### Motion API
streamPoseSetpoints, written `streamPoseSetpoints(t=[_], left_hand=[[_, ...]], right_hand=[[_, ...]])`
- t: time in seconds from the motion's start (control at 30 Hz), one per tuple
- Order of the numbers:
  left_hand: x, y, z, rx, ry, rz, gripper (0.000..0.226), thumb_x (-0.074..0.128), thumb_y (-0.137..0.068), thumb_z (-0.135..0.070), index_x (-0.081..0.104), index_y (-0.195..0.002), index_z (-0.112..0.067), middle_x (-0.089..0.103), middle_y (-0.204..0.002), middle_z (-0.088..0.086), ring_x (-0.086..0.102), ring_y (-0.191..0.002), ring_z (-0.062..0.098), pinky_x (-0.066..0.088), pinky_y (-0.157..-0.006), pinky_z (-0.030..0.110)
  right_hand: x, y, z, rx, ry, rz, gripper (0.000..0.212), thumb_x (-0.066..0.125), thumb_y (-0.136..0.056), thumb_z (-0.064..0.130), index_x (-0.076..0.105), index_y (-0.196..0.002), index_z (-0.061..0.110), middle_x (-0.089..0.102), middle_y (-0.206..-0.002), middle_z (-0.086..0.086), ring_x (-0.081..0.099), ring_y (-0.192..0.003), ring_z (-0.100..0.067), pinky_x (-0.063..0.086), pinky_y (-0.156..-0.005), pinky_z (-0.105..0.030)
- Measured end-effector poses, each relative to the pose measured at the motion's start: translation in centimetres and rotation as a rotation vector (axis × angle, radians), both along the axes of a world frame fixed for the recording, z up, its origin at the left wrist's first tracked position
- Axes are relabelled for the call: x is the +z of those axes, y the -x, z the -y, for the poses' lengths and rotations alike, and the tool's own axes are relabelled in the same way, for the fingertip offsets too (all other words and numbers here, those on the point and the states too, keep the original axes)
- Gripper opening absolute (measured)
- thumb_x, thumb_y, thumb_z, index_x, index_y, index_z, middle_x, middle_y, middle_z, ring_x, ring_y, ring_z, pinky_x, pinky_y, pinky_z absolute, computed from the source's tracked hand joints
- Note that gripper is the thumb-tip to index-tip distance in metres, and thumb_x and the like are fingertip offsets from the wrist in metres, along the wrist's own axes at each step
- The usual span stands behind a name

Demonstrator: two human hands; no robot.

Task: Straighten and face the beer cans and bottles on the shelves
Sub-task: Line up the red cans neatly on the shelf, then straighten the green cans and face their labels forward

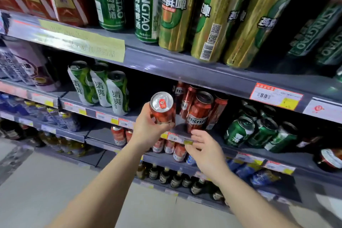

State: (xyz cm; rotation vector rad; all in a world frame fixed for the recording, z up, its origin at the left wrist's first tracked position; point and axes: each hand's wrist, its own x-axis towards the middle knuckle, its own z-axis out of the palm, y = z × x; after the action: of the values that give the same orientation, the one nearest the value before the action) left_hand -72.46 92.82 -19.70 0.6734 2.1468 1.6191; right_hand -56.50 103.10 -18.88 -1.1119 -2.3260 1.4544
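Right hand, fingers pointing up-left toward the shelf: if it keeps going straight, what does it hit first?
Most likely the shelf edge strip, which the right hand fingertips already seem to reach. Just beyond stands the front red can. Depth is unclear from this single view.

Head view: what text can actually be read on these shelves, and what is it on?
"TSINGTAO" and "青島啤酒": tall green cans, top shelf.
"清爽": white-and-green cans, middle shelf.
Red cans: white lettering, blurred.
Price tags and yellow strip: unreadable.
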Motion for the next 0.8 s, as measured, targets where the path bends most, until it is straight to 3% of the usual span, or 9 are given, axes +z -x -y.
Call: streamPoseSetpoints(t=[0.07, 0.13, 0.2, 0.33, 0.53, 0.63, 0.7, 0.8], left_hand=[[-0.3, 1.5, -2.1, 0.004, 0.004, -0.034, 0.064, 0.088, -0.065, -0.022, 0.051, -0.117, -0.027, 0.063, -0.1, -0.019, 0.06, -0.092, -0.004, 0.047, -0.078, 0.019], [-0.8, 2.7, -4.1, -0.004, 0.073, -0.045, 0.057, 0.086, -0.065, -0.021, 0.05, -0.109, -0.024, 0.061, -0.093, -0.017, 0.061, -0.088, 0.005, 0.045, -0.075, 0.023], [-1.5, 3.7, -5.6, -0.014, 0.171, -0.031, 0.051, 0.086, -0.065, -0.025, 0.049, -0.1, -0.021, 0.062, -0.089, -0.008, 0.063, -0.088, 0.016, 0.046, -0.075, 0.027], [-2.4, 4.5, -7.2, -0.057, 0.254, -0.003, 0.045, 0.085, -0.068, -0.03, 0.052, -0.096, -0.02, 0.061, -0.08, -0.01, 0.063, -0.081, 0.015, 0.045, -0.073, 0.025], [-0.5, 4.7, -7.0, -0.204, 0.274, -0.018, 0.054, 0.087, -0.067, -0.021, 0.048, -0.104, -0.022, 0.064, -0.094, -0.003, 0.063, -0.09, 0.014, 0.043, -0.077, 0.021], [1.2, 4.5, -5.3, -0.202, 0.366, -0.104, 0.069, 0.082, -0.053, -0.047, 0.053, -0.109, -0.019, 0.068, -0.103, -0.002, 0.066, -0.091, 0.015, 0.053, -0.08, 0.03], [3.5, 4.1, -3.8, -0.251, 0.372, -0.171, 0.056, 0.078, -0.06, -0.05, 0.054, -0.103, -0.023, 0.066, -0.101, -0.01, 0.065, -0.092, 0.01, 0.053, -0.082, 0.03], [9.4, 3.2, -0.9, -0.414, 0.331, -0.202, 0.025, 0.075, -0.079, -0.038, 0.063, -0.097, -0.024, 0.067, -0.096, -0.018, 0.064, -0.092, 0.001, 0.05, -0.083, 0.021]], right_hand=[[-0.2, -0.6, -0.4, -0.062, -0.015, 0.025, 0.032, 0.071, -0.085, 0.018, 0.057, -0.108, 0.034, 0.061, -0.103, 0.02, 0.062, -0.1, -0.007, 0.051, -0.089, -0.029], [0.0, -1.4, -0.5, -0.092, 0.003, 0.036, 0.025, 0.07, -0.086, 0.017, 0.061, -0.104, 0.031, 0.064, -0.103, 0.017, 0.062, -0.094, -0.001, 0.05, -0.077, -0.016], [0.0, -2.3, -0.6, -0.098, 0.032, 0.05, 0.02, 0.069, -0.087, 0.014, 0.064, -0.1, 0.028, 0.066, -0.099, 0.013, 0.062, -0.09, 0.002, 0.048, -0.07, -0.01], [0.3, -2.7, -1.1, -0.121, 0.032, 0.066, 0.017, 0.07, -0.085, 0.016, 0.066, -0.094, 0.03, 0.07, -0.095, 0.009, 0.064, -0.093, -0.002, 0.05, -0.081, -0.016], [4.0, -0.4, -1.3, -0.046, -0.031, -0.03, 0.018, 0.068, -0.087, 0.019, 0.065, -0.098, 0.034, 0.068, -0.098, 0.012, 0.064, -0.092, 0.0, 0.05, -0.077, -0.014], [6.7, 1.0, -0.8, 0.013, -0.082, -0.136, 0.021, 0.069, -0.086, 0.017, 0.066, -0.094, 0.036, 0.07, -0.094, 0.01, 0.065, -0.086, -0.002, 0.053, -0.081, -0.021], [8.4, 1.9, -0.5, 0.066, -0.114, -0.194, 0.019, 0.069, -0.086, 0.019, 0.067, -0.093, 0.036, 0.07, -0.091, 0.011, 0.065, -0.084, -0.002, 0.053, -0.08, -0.021], [11.0, 3.7, 0.0, 0.12, -0.113, -0.32, 0.015, 0.068, -0.086, 0.02, 0.068, -0.095, 0.032, 0.07, -0.088, 0.01, 0.066, -0.082, -0.005, 0.054, -0.08, -0.026]])
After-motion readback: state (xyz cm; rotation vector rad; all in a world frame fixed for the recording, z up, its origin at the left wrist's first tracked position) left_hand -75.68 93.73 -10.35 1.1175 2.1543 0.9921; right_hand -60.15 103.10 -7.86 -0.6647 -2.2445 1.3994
